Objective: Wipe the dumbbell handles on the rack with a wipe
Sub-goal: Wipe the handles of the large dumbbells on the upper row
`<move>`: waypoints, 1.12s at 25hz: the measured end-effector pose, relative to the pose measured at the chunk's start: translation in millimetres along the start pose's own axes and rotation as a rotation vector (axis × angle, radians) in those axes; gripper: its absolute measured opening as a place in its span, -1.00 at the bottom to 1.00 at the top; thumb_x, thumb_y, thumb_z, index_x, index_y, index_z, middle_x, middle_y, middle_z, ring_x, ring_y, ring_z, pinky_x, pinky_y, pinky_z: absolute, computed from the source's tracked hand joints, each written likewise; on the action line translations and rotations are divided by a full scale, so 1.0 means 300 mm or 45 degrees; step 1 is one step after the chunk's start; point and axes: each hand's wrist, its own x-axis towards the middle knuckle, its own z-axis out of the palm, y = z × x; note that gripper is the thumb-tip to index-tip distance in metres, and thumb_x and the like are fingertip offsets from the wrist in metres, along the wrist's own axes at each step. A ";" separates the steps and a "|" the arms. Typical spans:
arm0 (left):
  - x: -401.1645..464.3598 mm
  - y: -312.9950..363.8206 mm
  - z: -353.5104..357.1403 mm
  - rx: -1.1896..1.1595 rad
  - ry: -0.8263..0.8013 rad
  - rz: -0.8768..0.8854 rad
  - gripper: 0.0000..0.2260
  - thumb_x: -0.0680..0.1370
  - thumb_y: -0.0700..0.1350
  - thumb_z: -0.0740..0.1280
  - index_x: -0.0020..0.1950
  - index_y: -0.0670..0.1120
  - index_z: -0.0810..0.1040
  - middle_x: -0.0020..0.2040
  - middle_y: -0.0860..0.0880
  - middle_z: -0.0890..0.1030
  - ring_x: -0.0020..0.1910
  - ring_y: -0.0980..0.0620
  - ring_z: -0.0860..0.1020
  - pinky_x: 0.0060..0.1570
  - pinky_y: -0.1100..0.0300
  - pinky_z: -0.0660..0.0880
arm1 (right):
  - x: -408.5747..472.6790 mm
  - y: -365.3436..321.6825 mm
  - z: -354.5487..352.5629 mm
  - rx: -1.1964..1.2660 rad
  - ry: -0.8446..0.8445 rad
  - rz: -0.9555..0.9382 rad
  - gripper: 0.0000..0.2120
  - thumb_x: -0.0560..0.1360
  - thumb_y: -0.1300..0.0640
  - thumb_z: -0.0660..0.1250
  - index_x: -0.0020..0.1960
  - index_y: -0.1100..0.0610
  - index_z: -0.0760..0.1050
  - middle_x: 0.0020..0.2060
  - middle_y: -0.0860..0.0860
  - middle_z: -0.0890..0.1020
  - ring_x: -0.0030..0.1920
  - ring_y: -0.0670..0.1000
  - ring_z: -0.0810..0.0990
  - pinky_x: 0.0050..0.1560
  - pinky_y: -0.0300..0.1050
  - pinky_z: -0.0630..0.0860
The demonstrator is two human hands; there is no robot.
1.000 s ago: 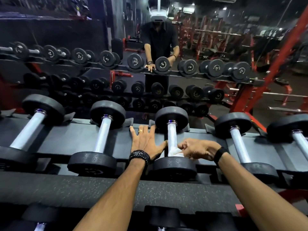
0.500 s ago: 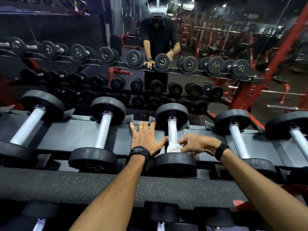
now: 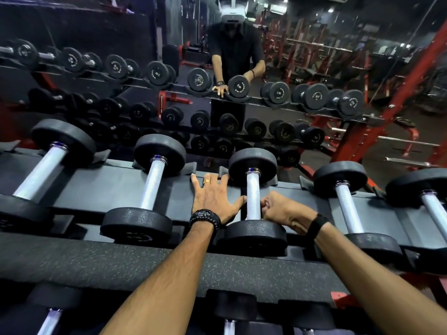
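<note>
Several black dumbbells with silver handles lie across the top shelf of the rack (image 3: 108, 189). My left hand (image 3: 212, 197) rests flat on the shelf with fingers spread, its thumb against the left side of the middle dumbbell's handle (image 3: 252, 194). My right hand (image 3: 283, 210) is curled into a fist against the right side of that handle, low down by the near weight head. The white wipe is almost wholly hidden inside the fist. The handle shows bare along its whole length.
Neighbouring dumbbells lie to the left (image 3: 152, 184) and to the right (image 3: 346, 206). A padded rail (image 3: 121, 264) runs along the front, with a lower shelf of dumbbells beneath. A mirror (image 3: 242, 56) behind reflects me and the rack. Red gym frames (image 3: 391, 112) stand on the right.
The white wipe wrapped round the lower handle has come off it into my right fist, which shifted to the handle's right side. My left hand stayed flat on the shelf.
</note>
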 end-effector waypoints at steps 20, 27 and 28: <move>0.000 0.002 0.009 -0.040 0.069 -0.027 -0.33 0.49 0.43 0.00 0.43 0.05 0.35 0.27 -0.07 0.47 0.37 -0.11 0.35 0.45 -0.36 -0.13 | -0.030 0.050 -0.022 1.036 -0.351 0.119 -0.36 0.54 -0.20 0.26 0.29 0.36 0.49 0.12 0.43 0.55 0.00 0.22 0.59 0.00 -0.05 0.58; 0.003 0.000 0.011 -0.045 0.059 -0.028 -0.45 0.57 0.30 0.07 0.45 0.03 0.33 0.33 -0.09 0.46 0.40 -0.10 0.32 0.47 -0.34 -0.13 | 0.014 -0.011 0.044 1.186 -0.297 0.116 -0.55 0.47 -0.06 0.37 0.16 0.29 0.53 0.11 0.32 0.61 -0.01 0.17 0.65 0.04 -0.02 0.64; 0.006 -0.001 0.009 -0.061 0.065 -0.030 -0.48 0.57 0.27 0.08 0.43 0.04 0.33 0.32 -0.08 0.47 0.40 -0.08 0.33 0.47 -0.34 -0.13 | 0.009 -0.023 0.043 1.227 -0.315 0.120 -0.64 0.50 0.02 0.37 0.12 0.29 0.55 0.01 0.29 0.65 -0.10 0.15 0.68 -0.07 -0.04 0.66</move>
